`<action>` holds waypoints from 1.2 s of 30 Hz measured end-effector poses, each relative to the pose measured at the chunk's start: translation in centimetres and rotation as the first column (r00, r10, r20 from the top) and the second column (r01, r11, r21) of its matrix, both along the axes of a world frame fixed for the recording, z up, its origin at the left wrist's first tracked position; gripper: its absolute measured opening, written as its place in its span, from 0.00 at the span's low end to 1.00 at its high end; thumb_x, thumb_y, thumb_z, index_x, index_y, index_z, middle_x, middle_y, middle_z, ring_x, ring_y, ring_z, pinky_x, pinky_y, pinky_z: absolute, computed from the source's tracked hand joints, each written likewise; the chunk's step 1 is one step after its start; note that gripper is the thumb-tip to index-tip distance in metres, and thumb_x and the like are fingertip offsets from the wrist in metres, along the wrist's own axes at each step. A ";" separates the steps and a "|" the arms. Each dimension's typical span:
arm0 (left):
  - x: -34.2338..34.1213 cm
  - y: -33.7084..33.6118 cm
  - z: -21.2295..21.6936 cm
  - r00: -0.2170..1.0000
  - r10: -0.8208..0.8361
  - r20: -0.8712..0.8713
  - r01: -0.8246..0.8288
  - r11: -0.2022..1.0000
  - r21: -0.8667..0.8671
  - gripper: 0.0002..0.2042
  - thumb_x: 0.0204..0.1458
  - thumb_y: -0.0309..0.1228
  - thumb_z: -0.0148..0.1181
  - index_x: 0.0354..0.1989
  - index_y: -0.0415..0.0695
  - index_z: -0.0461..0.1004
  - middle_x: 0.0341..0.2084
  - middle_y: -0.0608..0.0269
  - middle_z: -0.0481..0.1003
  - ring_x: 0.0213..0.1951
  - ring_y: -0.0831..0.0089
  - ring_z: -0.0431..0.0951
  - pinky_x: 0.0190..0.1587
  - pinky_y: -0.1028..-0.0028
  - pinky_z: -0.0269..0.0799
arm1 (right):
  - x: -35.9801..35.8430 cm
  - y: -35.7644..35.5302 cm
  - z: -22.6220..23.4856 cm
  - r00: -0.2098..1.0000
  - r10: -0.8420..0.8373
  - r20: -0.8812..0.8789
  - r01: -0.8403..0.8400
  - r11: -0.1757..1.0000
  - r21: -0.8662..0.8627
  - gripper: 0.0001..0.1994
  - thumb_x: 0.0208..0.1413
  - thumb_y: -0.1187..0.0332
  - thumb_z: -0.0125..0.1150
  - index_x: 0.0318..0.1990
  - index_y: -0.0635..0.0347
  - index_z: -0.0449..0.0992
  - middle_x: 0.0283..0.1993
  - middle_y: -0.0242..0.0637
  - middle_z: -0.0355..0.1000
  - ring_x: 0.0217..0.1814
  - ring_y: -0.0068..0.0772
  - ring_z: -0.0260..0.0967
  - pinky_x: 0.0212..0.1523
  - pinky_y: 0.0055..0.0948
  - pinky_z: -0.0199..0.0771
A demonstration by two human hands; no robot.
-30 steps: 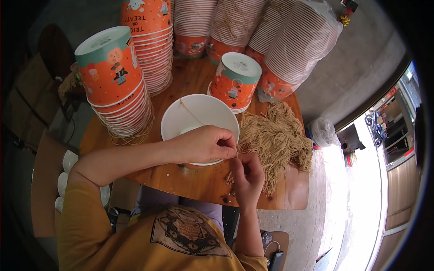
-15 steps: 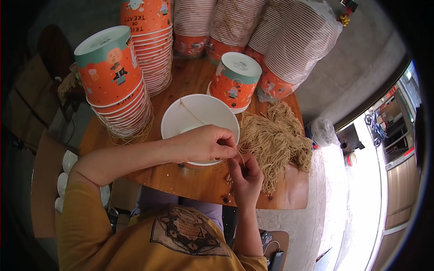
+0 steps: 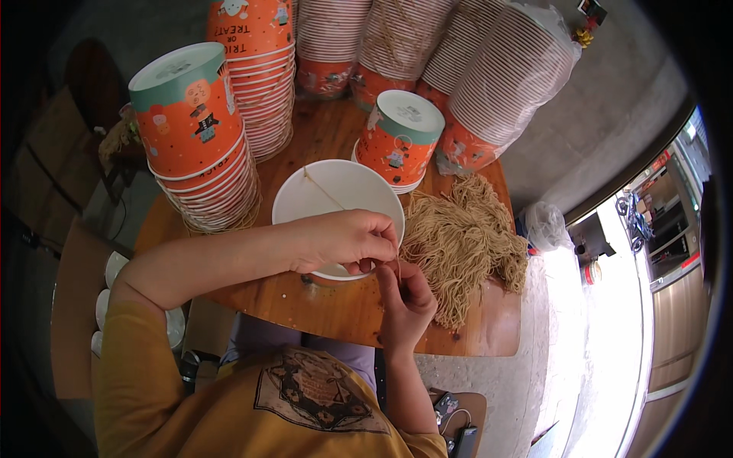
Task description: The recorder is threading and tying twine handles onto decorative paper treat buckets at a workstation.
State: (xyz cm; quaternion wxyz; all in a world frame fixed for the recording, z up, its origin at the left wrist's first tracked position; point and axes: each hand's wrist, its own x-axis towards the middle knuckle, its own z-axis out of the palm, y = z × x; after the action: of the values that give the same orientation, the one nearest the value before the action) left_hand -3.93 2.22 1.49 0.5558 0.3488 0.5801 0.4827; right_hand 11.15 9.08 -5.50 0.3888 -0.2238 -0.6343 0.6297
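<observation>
At table centre, the left hand (image 3: pixel 347 240) and right hand (image 3: pixel 408 298) pinch one thin string (image 3: pixel 398 269) together. At twelve o'clock, the white lid (image 3: pixel 338 202) holds one strand; at three, the string pile (image 3: pixel 466 244) remains large.

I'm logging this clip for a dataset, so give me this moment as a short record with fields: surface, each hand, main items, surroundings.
surface: round wooden table
left hand: left hand over the near rim of the white bowl, fingers pinching a thin straw-coloured strand
right hand: right hand just below it, fingers on the same strand
in bowl: one loose strand
beside bowl: pile of straw-coloured strands, to its right
cups: orange paper cup stack at left; short stack behind the bowl; long stacks lying at the back
</observation>
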 end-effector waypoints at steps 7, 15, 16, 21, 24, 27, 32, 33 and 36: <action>0.7 0.0 0.3 0.999 0.006 -0.044 -0.006 1.000 0.008 0.05 0.58 0.28 0.52 0.39 0.40 0.69 0.33 0.65 0.74 0.33 0.80 0.73 0.34 0.79 0.68 | -0.1 0.8 0.6 0.983 -0.116 0.140 0.041 0.891 0.453 0.07 0.50 0.74 0.69 0.34 0.60 0.76 0.22 0.29 0.65 0.21 0.16 0.56 0.22 0.18 0.58; -0.5 0.1 -0.9 0.998 -0.011 -0.065 0.018 0.993 0.115 0.05 0.57 0.23 0.53 0.41 0.36 0.69 0.32 0.65 0.72 0.32 0.81 0.71 0.36 0.80 0.70 | 0.9 1.7 1.2 0.978 0.206 0.026 -0.202 0.975 -0.091 0.06 0.64 0.69 0.55 0.36 0.61 0.73 0.25 0.25 0.66 0.21 0.14 0.59 0.21 0.15 0.59; -0.6 0.0 -0.9 0.998 -0.010 -0.066 0.018 0.993 0.114 0.05 0.57 0.23 0.53 0.41 0.36 0.69 0.32 0.65 0.72 0.32 0.81 0.71 0.36 0.80 0.70 | 0.9 1.9 1.1 0.978 0.206 0.026 -0.203 0.975 -0.092 0.06 0.64 0.69 0.55 0.36 0.61 0.73 0.25 0.25 0.66 0.21 0.14 0.59 0.21 0.15 0.59; -0.6 -0.4 -0.7 0.978 -0.023 -0.206 0.062 0.982 0.180 0.07 0.57 0.22 0.53 0.42 0.38 0.67 0.33 0.66 0.70 0.33 0.81 0.71 0.37 0.79 0.70 | 1.3 2.9 0.8 0.958 0.241 -0.155 -0.267 0.947 -0.179 0.10 0.67 0.64 0.47 0.43 0.62 0.70 0.25 0.26 0.65 0.21 0.14 0.60 0.19 0.15 0.58; -0.3 -0.7 -0.6 0.919 -0.004 -0.393 0.085 0.978 0.189 0.09 0.56 0.21 0.53 0.44 0.39 0.65 0.35 0.67 0.69 0.35 0.81 0.70 0.38 0.79 0.70 | 0.8 2.5 1.8 0.980 0.181 -0.087 -0.181 0.983 0.003 0.08 0.65 0.66 0.51 0.41 0.62 0.72 0.22 0.25 0.63 0.19 0.14 0.57 0.20 0.15 0.57; 0.1 -0.8 -0.8 0.842 0.070 -0.534 0.126 0.938 0.322 0.11 0.55 0.19 0.53 0.46 0.41 0.63 0.36 0.67 0.68 0.37 0.82 0.69 0.39 0.79 0.69 | 0.5 2.4 1.4 0.997 0.071 0.034 -0.077 0.971 0.227 0.05 0.60 0.69 0.59 0.39 0.60 0.74 0.18 0.24 0.60 0.18 0.15 0.53 0.20 0.17 0.56; 0.3 -1.0 -0.6 0.812 0.066 -0.580 0.170 0.924 0.343 0.15 0.52 0.18 0.52 0.47 0.41 0.62 0.34 0.64 0.67 0.37 0.77 0.69 0.40 0.76 0.69 | 0.2 1.9 2.4 0.964 -0.117 0.240 -0.011 0.881 0.473 0.05 0.52 0.72 0.66 0.35 0.57 0.76 0.15 0.25 0.56 0.17 0.16 0.51 0.20 0.19 0.55; 0.4 -1.0 -0.7 0.822 0.076 -0.565 0.167 0.916 0.366 0.15 0.50 0.17 0.51 0.47 0.41 0.62 0.33 0.62 0.66 0.36 0.73 0.70 0.40 0.73 0.68 | 0.1 1.9 2.3 0.963 -0.130 0.234 0.002 0.878 0.479 0.05 0.52 0.72 0.65 0.34 0.57 0.75 0.15 0.26 0.55 0.17 0.16 0.51 0.20 0.20 0.56; 0.4 -1.1 -1.0 0.760 0.135 -0.636 0.192 0.888 0.418 0.17 0.49 0.16 0.51 0.48 0.41 0.62 0.36 0.60 0.64 0.37 0.71 0.69 0.41 0.72 0.68 | -0.1 1.8 2.2 0.966 -0.124 0.228 0.005 0.887 0.462 0.05 0.51 0.73 0.65 0.34 0.56 0.74 0.15 0.26 0.56 0.17 0.17 0.52 0.20 0.20 0.56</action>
State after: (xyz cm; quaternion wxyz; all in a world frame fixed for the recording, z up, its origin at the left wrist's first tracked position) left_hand -3.50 1.07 0.51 0.2291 0.6241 0.5995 0.4456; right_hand 11.08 10.88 -3.34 0.3681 -0.2251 -0.8006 0.4157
